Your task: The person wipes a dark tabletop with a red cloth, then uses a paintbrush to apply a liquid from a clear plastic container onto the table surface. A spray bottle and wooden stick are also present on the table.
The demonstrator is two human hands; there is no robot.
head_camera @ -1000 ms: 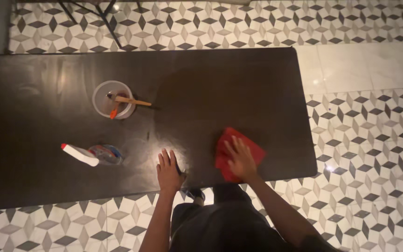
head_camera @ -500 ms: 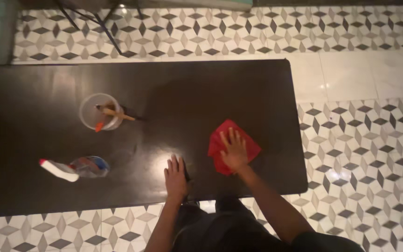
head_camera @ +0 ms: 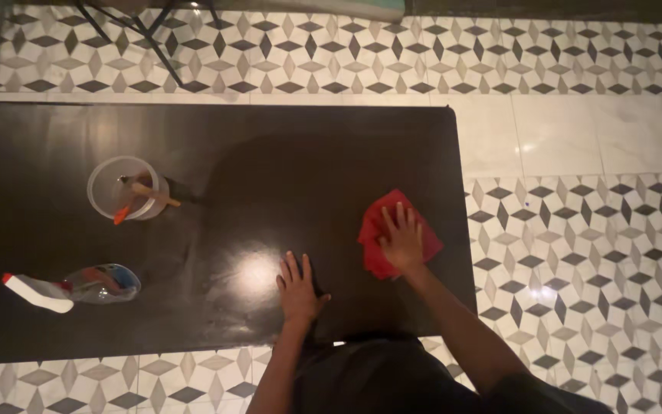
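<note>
One big dark worktop (head_camera: 78,322) fills most of the view, long and rectangular, sitting on a floor (head_camera: 591,253) of grey, black and white geometric tile with a plain pale strip running off its far right corner. The surface is glossy enough to throw back a bright patch of ceiling light right in front of the person, so you can see a faint smeary sheen around that spot. Next down in size, the red cloth (head_camera: 381,261) lies flat near the right end of the worktop, a bit crumpled, and the right hand (head_camera: 401,239) is pressed on top of it with fingers spread, palm down, so that grip is open and flat rather than bunched around the fabric; I'd guess it's spread like that to keep the cloth pinned wide against the surface. The left hand (head_camera: 299,290) is also open, planted flat on the bare worktop near the front edge, holding nothing, looks like a brace for leaning in. Over on the left, a clear round plastic tub (head_camera: 101,201) stands upright, and in it there's a wooden-handled brush (head_camera: 151,193) leaning out over the rim plus something orange (head_camera: 122,213), can't tell what exactly. Smallest bit: a spray bottle (head_camera: 78,287) lying on its side near the front left, white trigger head with a red tip pointing left, clear body with some coloured label, well apart from both hands.
</note>
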